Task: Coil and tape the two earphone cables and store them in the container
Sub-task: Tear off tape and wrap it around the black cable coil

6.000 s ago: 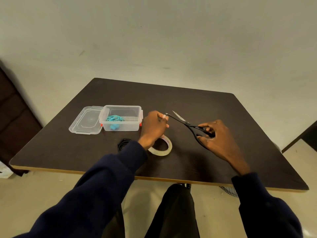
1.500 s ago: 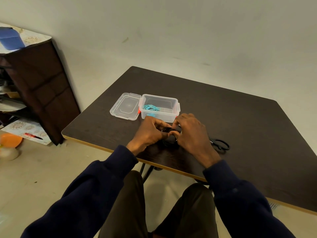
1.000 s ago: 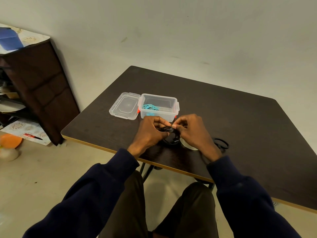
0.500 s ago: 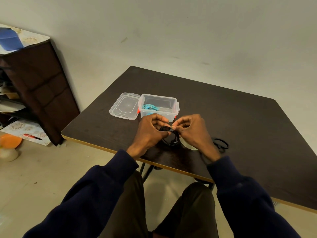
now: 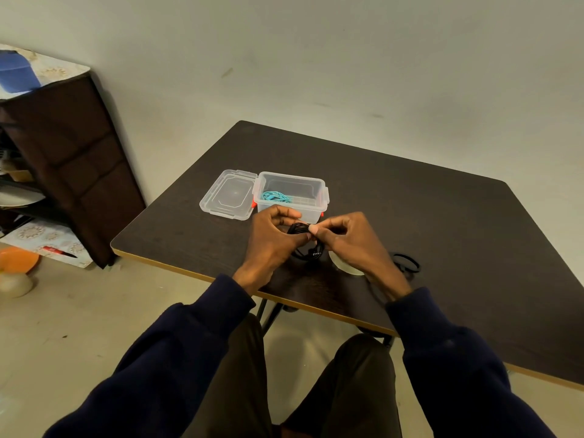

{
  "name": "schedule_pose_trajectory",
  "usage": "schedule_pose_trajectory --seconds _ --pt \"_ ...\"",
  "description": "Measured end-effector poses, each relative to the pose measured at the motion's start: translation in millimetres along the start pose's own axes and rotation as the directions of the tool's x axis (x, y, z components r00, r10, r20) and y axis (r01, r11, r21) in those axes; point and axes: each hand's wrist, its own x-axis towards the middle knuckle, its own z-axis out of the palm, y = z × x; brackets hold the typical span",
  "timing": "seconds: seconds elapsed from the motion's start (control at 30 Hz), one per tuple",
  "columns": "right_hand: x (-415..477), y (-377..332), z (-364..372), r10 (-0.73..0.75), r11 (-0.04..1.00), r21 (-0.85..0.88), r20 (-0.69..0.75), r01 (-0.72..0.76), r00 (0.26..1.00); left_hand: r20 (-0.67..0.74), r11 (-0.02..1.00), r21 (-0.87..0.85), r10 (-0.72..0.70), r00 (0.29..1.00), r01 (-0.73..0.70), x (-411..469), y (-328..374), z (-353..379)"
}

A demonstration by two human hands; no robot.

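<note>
A coiled black earphone cable (image 5: 308,248) hangs just above the dark table (image 5: 410,203), held between both hands. My left hand (image 5: 271,241) grips its left side with curled fingers. My right hand (image 5: 350,241) pinches its top with thumb and forefinger. Whether tape is between the fingers is too small to tell. Behind the hands stands a clear container (image 5: 292,194), open, with a coiled turquoise earphone cable (image 5: 275,196) inside. Its lid (image 5: 229,194) lies flat to its left.
A clear tape roll (image 5: 343,267) lies on the table, half hidden under my right wrist. Black scissors (image 5: 407,266) lie to its right. A dark cabinet (image 5: 66,159) stands on the floor at the left, with an orange bowl (image 5: 15,259) beside it.
Six seconds ago the right hand held the scissors by the tape roll; they now lie on the table. Both hands hold the black coil. In the last second the fingers barely shifted.
</note>
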Motion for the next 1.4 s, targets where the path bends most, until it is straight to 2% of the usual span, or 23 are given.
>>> schedule_pose_trajectory --seconds 0.13,0.3,0.4,0.7,0.8,0.93,1.03,1.2,1.33,1.4 --pt "0 0 3 0.015 1.0 -0.02 -0.051 -0.016 0.999 0.013 1.0 0.029 0.004 1.0 -0.005 -1 -1 2" --pt "0 -3 6 0.037 0.998 -0.051 -0.038 -0.039 0.999 0.029 0.967 0.205 0.145 0.989 -0.148 1 2 3" --pt "0 -4 6 0.045 0.998 -0.04 -0.036 -0.047 0.998 0.035 0.947 0.25 0.197 0.98 -0.2 -1 4 4" --pt "0 -2 3 -0.013 1.0 -0.012 -0.122 0.012 0.992 -0.036 0.917 0.32 0.262 0.964 -0.237 -5 0 6" --pt "1 -4 2 0.022 1.0 0.023 -0.064 -0.021 0.998 -0.025 0.907 0.327 0.29 0.957 -0.266 -6 2 6" --pt "3 -7 -5 0.122 0.979 0.141 0.159 -0.144 0.98 0.008 0.885 0.356 0.318 0.948 -0.3 -7 -1 4" --pt "3 -8 -6 0.133 0.974 0.153 0.198 -0.164 0.971 0.038 0.867 0.375 0.339 0.94 -0.328 -8 -2 3" --pt "2 -8 -3 0.133 0.971 0.18 0.151 -0.159 0.98 0.041 0.907 0.337 0.255 0.966 -0.253 -9 2 0" --pt "2 -5 -1 0.13 0.979 0.154 0.039 -0.135 0.991 0.108 0.95 0.299 0.063 0.992 -0.093 -4 7 -7" --pt "1 -4 -2 0.11 0.985 0.136 0.007 -0.11 0.994 0.169 0.977 0.212 -0.037 0.985 0.0 -3 8 -12"
